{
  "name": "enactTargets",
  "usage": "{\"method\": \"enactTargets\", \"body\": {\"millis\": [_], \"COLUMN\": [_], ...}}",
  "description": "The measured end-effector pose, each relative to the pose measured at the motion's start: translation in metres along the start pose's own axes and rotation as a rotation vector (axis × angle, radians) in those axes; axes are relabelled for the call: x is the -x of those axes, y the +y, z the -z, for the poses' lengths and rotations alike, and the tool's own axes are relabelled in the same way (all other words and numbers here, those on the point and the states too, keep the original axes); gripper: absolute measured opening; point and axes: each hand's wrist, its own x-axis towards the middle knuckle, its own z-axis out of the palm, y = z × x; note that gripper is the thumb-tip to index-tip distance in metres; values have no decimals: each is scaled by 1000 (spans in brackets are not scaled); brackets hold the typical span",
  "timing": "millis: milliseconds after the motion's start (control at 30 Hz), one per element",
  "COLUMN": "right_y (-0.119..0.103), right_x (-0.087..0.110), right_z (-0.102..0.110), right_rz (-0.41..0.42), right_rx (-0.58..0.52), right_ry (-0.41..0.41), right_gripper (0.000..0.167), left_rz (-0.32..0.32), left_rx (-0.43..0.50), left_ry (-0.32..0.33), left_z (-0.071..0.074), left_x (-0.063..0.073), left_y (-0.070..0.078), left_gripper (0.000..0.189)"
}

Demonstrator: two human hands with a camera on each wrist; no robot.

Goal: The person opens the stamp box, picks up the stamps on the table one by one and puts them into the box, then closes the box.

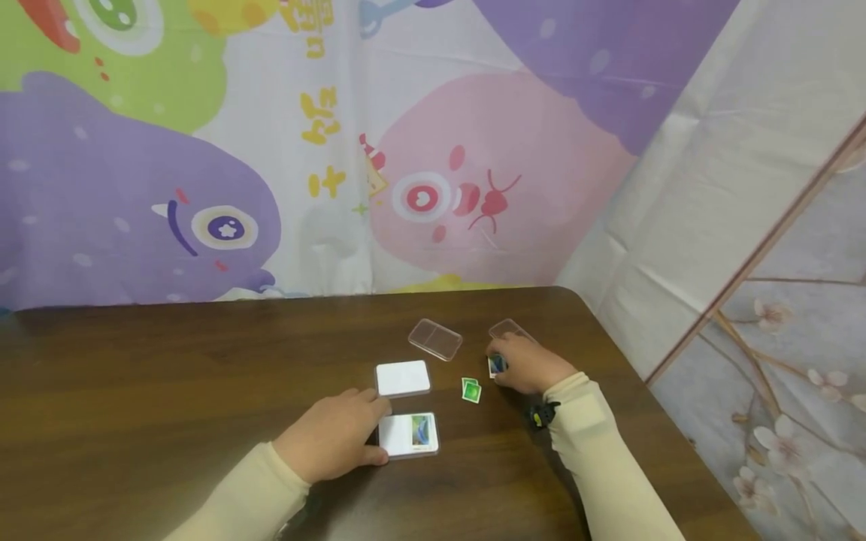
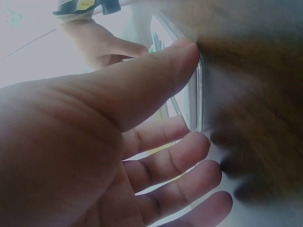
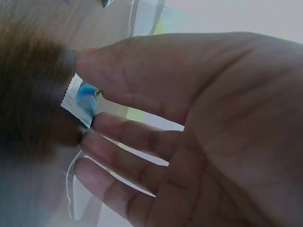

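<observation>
A clear flat case with a white card and a blue-green stamp at its right end lies on the table. My left hand holds the case's left end between thumb and index finger, the other fingers spread beside it. Further right, my right hand pinches a small blue stamp with perforated edges between thumb and index finger, close over the tabletop. Two green stamps overlap on the wood between the hands.
Behind the held case lies a second case with a blank white card. Two empty clear covers, one at the back middle and one beyond the right hand, lie on the brown table. A printed cloth hangs behind it.
</observation>
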Motion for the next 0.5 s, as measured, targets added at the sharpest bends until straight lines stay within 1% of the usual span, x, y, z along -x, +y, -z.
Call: {"method": "enactTargets", "body": {"millis": [267,367,500], "right_y": [-5,-7,-8], "right_x": [-2,-2,0], "right_z": [-5,-5,-5], "right_rz": [-42,-58,-52], "right_rx": [21,23,9], "right_ry": [30,31,39], "right_gripper": [48,44,38], "left_rz": [1,11,28], "left_rx": [1,3,17], "left_ry": [6,-4,-10], "left_z": [0,0,-1], "left_x": [0,0,0], "left_y": [-1,-1,-1], "left_gripper": [47,47,48]}}
